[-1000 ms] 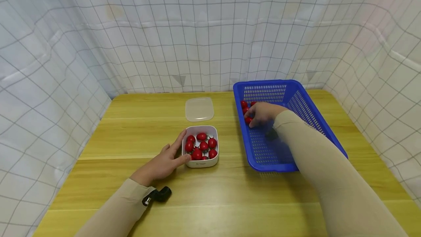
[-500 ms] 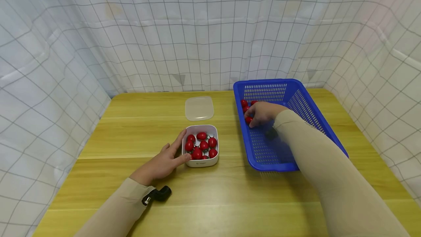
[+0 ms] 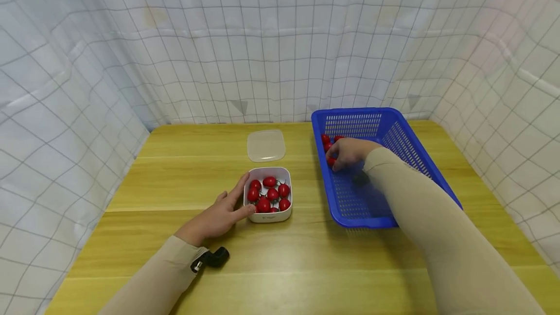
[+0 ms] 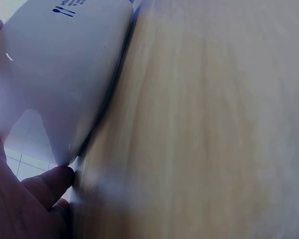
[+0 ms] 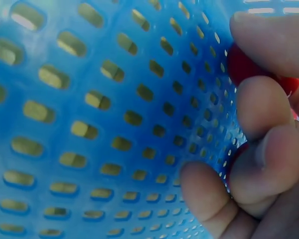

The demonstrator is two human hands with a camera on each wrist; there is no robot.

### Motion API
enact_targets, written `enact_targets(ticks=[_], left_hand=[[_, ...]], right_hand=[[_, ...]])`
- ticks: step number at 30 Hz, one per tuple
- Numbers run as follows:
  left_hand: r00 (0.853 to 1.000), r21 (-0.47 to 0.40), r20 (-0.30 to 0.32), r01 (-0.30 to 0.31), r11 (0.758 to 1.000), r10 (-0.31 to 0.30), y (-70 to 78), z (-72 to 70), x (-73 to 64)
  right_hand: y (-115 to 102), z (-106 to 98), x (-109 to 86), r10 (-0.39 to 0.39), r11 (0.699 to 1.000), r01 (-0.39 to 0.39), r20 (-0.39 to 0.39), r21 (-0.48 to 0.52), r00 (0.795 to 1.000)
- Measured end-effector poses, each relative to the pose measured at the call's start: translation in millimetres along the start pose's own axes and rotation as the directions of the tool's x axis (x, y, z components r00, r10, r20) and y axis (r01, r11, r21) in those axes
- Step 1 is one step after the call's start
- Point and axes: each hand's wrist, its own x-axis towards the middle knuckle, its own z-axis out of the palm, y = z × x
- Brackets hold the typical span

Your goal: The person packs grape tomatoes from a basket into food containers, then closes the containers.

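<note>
A small white box (image 3: 268, 218) holds several cherry tomatoes (image 3: 272, 194) with green stems. My left hand (image 3: 216, 218) rests against its left side, fingers extended, the thumb at the front left corner. The left wrist view shows the box wall (image 4: 65, 64) close up, with fingertips at its base. My right hand (image 3: 349, 152) reaches into the blue basket (image 3: 325, 191) by its left wall. In the right wrist view, thumb and fingers pinch a red cherry tomato (image 5: 241, 64), which they partly cover. Other tomatoes (image 3: 325, 138) lie just beyond that hand.
A flat translucent lid (image 3: 266, 145) lies on the wooden table (image 3: 183, 164) behind the box. The basket's raised rim surrounds the right hand. White grid-patterned curtains (image 3: 271, 43) close off the back and both sides.
</note>
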Motion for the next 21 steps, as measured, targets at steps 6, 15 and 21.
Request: enact_targets(ticks=[6, 15, 21], left_hand=[[1.000, -0.005, -0.001, 0.001, 1.000, -0.001, -1.7, 0.6, 1.1], [1.000, -0.006, -0.001, -0.020, 1.000, 0.020, -4.9, 1.7, 1.8], [1.000, -0.013, -0.003, -0.021, 1.000, 0.021, -5.0, 1.2, 0.8]], right_hand=[[-1.9, 0.7, -2.4, 0.013, 1.000, -0.012, 0.026, -0.026, 1.000], [-8.4, -4.3, -9.8, 0.025, 0.999, -0.022, 0.073, -0.046, 0.997], [-10.2, -13.4, -18.7, -0.050, 0.997, 0.052, 0.032, -0.049, 0.998]])
